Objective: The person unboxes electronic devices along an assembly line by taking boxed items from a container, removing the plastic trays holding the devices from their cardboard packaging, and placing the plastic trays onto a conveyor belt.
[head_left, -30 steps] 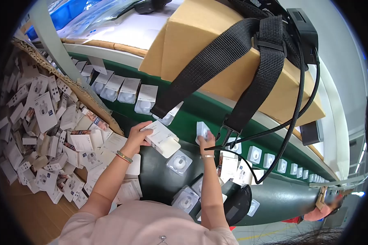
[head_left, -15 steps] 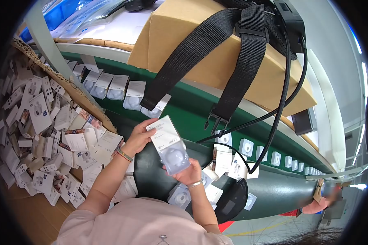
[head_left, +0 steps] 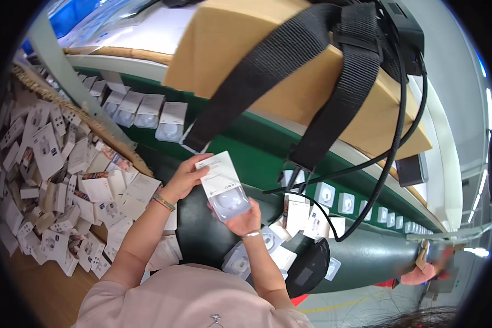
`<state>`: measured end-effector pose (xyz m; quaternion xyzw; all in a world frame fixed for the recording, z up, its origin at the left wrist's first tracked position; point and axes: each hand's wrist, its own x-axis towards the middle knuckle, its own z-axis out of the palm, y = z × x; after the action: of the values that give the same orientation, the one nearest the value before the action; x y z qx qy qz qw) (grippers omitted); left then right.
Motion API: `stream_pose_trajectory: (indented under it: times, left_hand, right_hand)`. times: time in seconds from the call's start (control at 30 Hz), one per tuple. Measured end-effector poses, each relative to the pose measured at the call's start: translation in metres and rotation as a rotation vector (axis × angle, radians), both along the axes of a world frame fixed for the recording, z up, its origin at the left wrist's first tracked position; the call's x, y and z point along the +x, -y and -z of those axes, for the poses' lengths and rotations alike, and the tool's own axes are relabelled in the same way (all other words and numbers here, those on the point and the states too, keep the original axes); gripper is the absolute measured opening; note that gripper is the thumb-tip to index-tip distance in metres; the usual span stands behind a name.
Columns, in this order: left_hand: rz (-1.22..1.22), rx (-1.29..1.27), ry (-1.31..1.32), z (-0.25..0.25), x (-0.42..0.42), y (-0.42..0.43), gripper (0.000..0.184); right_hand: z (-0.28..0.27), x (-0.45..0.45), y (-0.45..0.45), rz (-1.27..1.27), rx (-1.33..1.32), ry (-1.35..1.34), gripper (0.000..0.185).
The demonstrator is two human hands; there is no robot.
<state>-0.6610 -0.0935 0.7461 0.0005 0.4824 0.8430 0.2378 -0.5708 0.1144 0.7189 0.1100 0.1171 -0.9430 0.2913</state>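
Observation:
In front of my chest I hold a white printed carton [head_left: 220,174] with a clear plastic tray [head_left: 229,201] showing at its lower end. The tray has a round moulded hollow. My left hand [head_left: 185,178] pinches the carton's upper left edge, thumb on top. At the lower right, my right hand [head_left: 245,220] grips the plastic tray from its edge and underneath. Some of its fingers are hidden behind the tray.
A cardboard bin [head_left: 41,298] heaped with white cartons stands at left. Packed trays line the green conveyor [head_left: 240,145]. Black straps [head_left: 257,60] and cables hang from a brown box [head_left: 229,33] above. Loose cartons [head_left: 296,213] and a black case [head_left: 310,270] lie right. Another person is far right.
The carton and tray have come slightly up and left with both hands, and the tray sits nearer the carton. The view has shifted a little.

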Motion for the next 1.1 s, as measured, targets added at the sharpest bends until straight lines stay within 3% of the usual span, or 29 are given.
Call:
stream_pose_trajectory:
  times: [0.17, 0.23, 0.3, 0.37, 0.4, 0.47, 0.53, 0.57, 0.7, 0.77, 0.8, 0.87, 0.9, 0.93, 1.0, 1.03, 1.1]
  left_hand:
    - [-0.076, -0.068, 0.050, 0.007, -0.019, 0.000, 0.050]
    - [-0.290, -0.310, -0.045, 0.005, -0.032, 0.002, 0.061]
    - [-0.535, -0.464, -0.269, 0.021, -0.044, 0.013, 0.054]
    - [-0.493, -0.549, -0.350, 0.020, -0.043, 0.024, 0.042]
    - [-0.474, -0.596, -0.348, 0.021, -0.035, 0.023, 0.027]
    - [-0.404, -0.707, -0.410, 0.020, -0.006, 0.008, 0.025]
    - [-0.241, -0.851, -0.450, 0.017, 0.027, -0.007, 0.025]
    - [-0.139, -0.873, -0.425, 0.017, 0.042, -0.014, 0.025]
    - [-0.041, -0.922, -0.505, 0.022, 0.073, -0.032, 0.025]
    - [0.086, -0.983, -0.724, 0.028, 0.078, -0.044, 0.022]
    - [0.141, -0.990, -0.752, 0.027, 0.082, -0.055, 0.023]
    - [0.215, -0.964, -0.758, 0.029, 0.093, -0.089, 0.030]
    - [0.271, -0.951, -0.751, 0.033, 0.095, -0.109, 0.037]
    - [0.308, -0.924, -0.726, 0.040, 0.096, -0.131, 0.046]
    - [0.408, -0.866, -0.626, 0.051, 0.095, -0.175, 0.069]
    - [0.483, -0.989, -0.486, 0.033, 0.091, -0.194, 0.077]
    - [0.470, -1.083, -0.383, 0.049, 0.087, -0.234, 0.088]
  right_hand:
    - [0.001, -0.025, 0.011, 0.043, -0.010, -0.019, 0.072]
    - [0.009, -0.044, 0.012, 0.130, -0.005, -0.007, 0.071]
    - [0.038, -0.075, 0.006, 0.230, -0.120, -0.025, 0.068]
    - [0.089, -0.106, 0.003, 0.368, 0.029, 0.084, 0.063]
    - [0.106, -0.117, 0.007, 0.359, 0.155, -0.024, 0.060]
    - [0.138, -0.139, 0.015, 0.359, 0.419, -0.223, 0.054]
    - [0.165, -0.144, 0.002, 0.258, 0.606, -0.235, 0.049]
    - [0.152, -0.143, 0.001, 0.204, 0.696, -0.243, 0.047]
    - [0.095, -0.117, -0.072, 0.340, 2.112, -0.443, 0.052]
    - [0.040, -0.104, -0.098, 0.110, 2.734, -0.464, 0.070]
    - [0.069, -0.107, -0.122, -0.005, 2.632, -0.445, 0.082]
    - [0.084, -0.111, -0.122, -0.285, 2.857, -0.067, 0.089]
    - [0.087, -0.111, -0.124, -0.265, 2.959, -0.050, 0.091]
    - [0.041, -0.113, -0.114, -0.407, 2.721, 0.017, 0.088]
    - [0.030, -0.115, -0.121, -0.414, 2.622, 0.017, 0.087]
    - [0.018, -0.115, -0.123, -0.467, 2.578, 0.009, 0.088]
    - [0.012, -0.112, -0.137, -0.322, 2.489, -0.076, 0.079]
